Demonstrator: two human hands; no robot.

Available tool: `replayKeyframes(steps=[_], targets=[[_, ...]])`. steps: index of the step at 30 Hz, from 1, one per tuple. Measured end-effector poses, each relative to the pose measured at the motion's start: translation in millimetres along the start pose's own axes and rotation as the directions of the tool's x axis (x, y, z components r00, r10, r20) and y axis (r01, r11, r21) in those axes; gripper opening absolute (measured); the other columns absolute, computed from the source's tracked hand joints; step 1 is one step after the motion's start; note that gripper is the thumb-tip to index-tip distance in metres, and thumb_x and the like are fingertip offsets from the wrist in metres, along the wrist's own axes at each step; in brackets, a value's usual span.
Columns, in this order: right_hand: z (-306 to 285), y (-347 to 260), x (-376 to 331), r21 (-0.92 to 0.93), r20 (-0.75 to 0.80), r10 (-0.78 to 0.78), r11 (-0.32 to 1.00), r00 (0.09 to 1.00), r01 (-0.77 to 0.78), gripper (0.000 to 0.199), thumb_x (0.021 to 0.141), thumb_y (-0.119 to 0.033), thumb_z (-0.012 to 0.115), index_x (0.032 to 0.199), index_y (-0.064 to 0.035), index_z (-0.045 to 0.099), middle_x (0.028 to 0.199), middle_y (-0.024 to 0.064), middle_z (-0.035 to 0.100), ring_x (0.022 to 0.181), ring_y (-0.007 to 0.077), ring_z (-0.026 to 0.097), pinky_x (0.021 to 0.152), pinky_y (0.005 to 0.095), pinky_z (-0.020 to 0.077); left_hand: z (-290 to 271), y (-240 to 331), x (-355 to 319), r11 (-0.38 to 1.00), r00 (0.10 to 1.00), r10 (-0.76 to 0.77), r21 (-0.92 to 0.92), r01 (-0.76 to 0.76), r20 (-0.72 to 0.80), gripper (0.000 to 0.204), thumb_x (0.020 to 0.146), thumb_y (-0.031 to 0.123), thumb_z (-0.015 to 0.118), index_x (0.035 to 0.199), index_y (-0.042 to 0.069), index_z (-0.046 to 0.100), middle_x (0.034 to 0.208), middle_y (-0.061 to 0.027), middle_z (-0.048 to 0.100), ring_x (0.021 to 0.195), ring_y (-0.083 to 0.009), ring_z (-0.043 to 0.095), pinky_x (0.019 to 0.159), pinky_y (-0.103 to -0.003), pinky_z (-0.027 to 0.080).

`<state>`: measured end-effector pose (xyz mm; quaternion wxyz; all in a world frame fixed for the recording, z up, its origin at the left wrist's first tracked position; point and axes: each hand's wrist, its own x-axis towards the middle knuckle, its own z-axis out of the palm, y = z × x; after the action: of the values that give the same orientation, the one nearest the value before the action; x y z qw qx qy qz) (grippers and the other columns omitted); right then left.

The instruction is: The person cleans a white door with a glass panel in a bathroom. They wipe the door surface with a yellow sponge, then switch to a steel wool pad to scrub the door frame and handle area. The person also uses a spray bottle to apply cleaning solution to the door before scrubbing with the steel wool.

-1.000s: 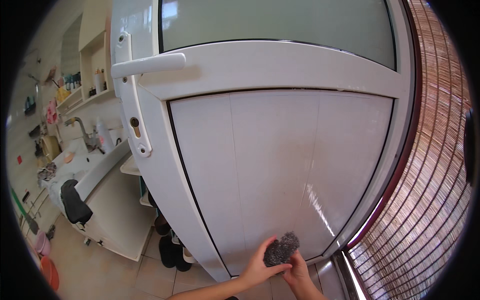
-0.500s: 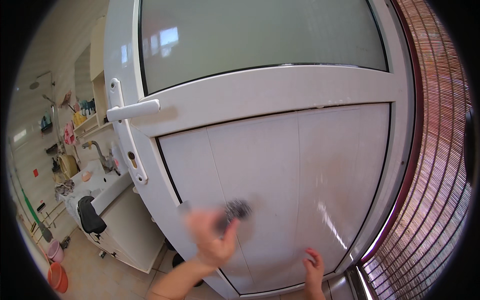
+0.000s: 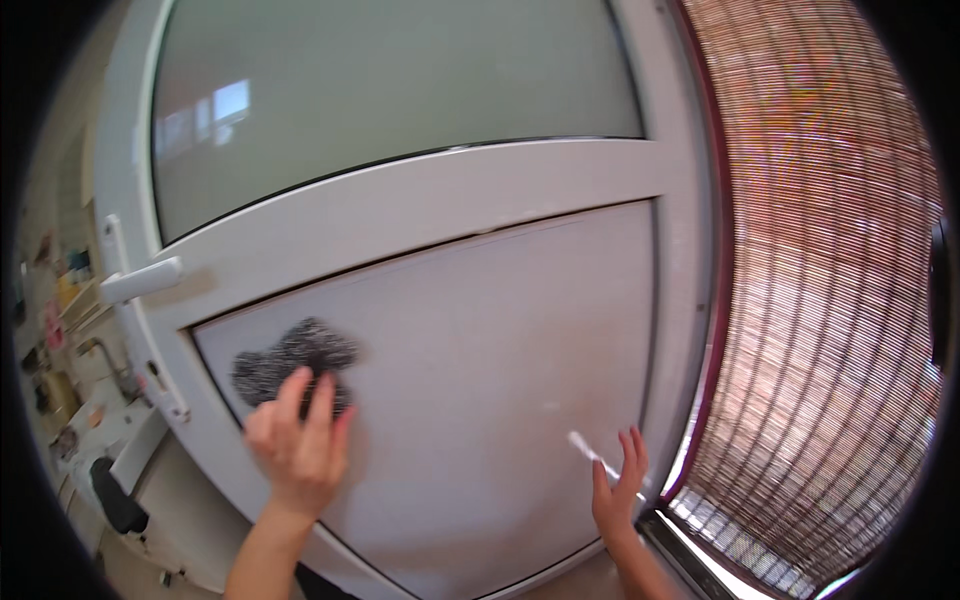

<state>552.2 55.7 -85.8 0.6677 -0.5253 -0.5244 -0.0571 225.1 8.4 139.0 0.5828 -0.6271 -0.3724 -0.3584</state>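
Observation:
My left hand [image 3: 298, 450] presses a dark grey mottled cloth [image 3: 290, 362] flat against the lower panel [image 3: 470, 380] of a white door, near the panel's upper left corner. Its fingers are bunched over the cloth, which spreads out beyond the fingertips. Low on the right side of the same panel, my right hand [image 3: 617, 490] holds nothing, its fingers stretched and apart. Whether that hand touches the panel I cannot tell.
A white door handle [image 3: 142, 280] juts out at the left edge of the door. Above the panel is a frosted glass pane [image 3: 400, 90]. A woven blind [image 3: 820, 300] hangs at the right. Beyond the door at left stands a washbasin [image 3: 105, 425].
The cloth, bunched and blurred before, is now spread on the panel under my left hand, nearer the handle side. My right hand has risen, and the view has shifted right.

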Motion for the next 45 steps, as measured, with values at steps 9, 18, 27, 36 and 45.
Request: replayKeyframes(steps=[9, 18, 27, 36, 45], targets=[[-27.2, -11.3, 271.1, -0.280, -0.215, -0.377, 0.907, 0.901, 0.313, 0.073, 0.090, -0.039, 0.065, 0.148, -0.0072, 0.035, 0.153, 0.0228, 0.026, 0.141, 0.0405, 0.026, 0.114, 0.0499, 0.0207, 15.6, -14.5, 11.9, 1.000, 0.993, -0.012, 0.006, 0.011, 0.119, 0.042, 0.086, 0.024, 0.066, 0.124, 0.007, 0.063, 0.146, -0.0183, 0.041, 0.136, -0.0412, 0.033, 0.112, -0.057, 0.021], [2.5, -7.1, 293.4, -0.176, -0.347, -0.352, 0.935, 0.869, 0.308, 0.064, 0.094, -0.030, 0.060, 0.149, -0.0101, 0.035, 0.152, 0.0234, 0.031, 0.139, 0.0382, 0.031, 0.114, 0.0434, 0.0248, 57.5, 21.8, 9.2, 0.988, 0.990, 0.091, -0.132, -0.077, 0.107, 0.048, 0.082, 0.026, 0.071, 0.128, 0.013, 0.062, 0.138, -0.0140, 0.047, 0.111, -0.0352, 0.042, 0.092, -0.048, 0.038], [6.9, -9.5, 281.7, -0.321, -0.342, -0.375, 0.908, 0.862, 0.268, 0.065, 0.096, -0.035, 0.053, 0.151, -0.0105, 0.029, 0.154, 0.0219, 0.025, 0.140, 0.0370, 0.028, 0.114, 0.0453, 0.0205, 74.8, -16.8, 28.6, 0.987, 0.980, -0.157, 0.015, 0.160, -0.121, 0.042, 0.082, 0.020, 0.070, 0.123, 0.008, 0.064, 0.128, -0.0133, 0.048, 0.103, -0.0349, 0.044, 0.088, -0.046, 0.037], [4.6, -6.7, 283.3, -0.295, -0.324, -0.365, 0.916, 0.873, 0.273, 0.064, 0.097, -0.036, 0.051, 0.151, -0.0094, 0.029, 0.155, 0.0212, 0.024, 0.142, 0.0358, 0.025, 0.115, 0.0449, 0.0196, 87.2, -11.5, 43.5, 0.990, 0.960, -0.114, 0.049, 0.130, -0.254, 0.031, 0.080, 0.017, 0.070, 0.108, 0.006, 0.067, 0.119, -0.0075, 0.054, 0.097, -0.0313, 0.044, 0.078, -0.043, 0.036], [3.9, -7.6, 282.3, -0.330, -0.311, -0.418, 0.890, 0.854, 0.316, 0.063, 0.098, -0.036, 0.051, 0.151, -0.0093, 0.029, 0.154, 0.0216, 0.026, 0.142, 0.0365, 0.025, 0.115, 0.0454, 0.0198, 95.6, -9.4, 39.2, 0.983, 0.972, 0.126, 0.154, -0.096, -0.198, 0.015, 0.085, 0.014, 0.067, 0.093, 0.003, 0.070, 0.114, -0.0055, 0.059, 0.098, -0.0307, 0.046, 0.075, -0.041, 0.036]])
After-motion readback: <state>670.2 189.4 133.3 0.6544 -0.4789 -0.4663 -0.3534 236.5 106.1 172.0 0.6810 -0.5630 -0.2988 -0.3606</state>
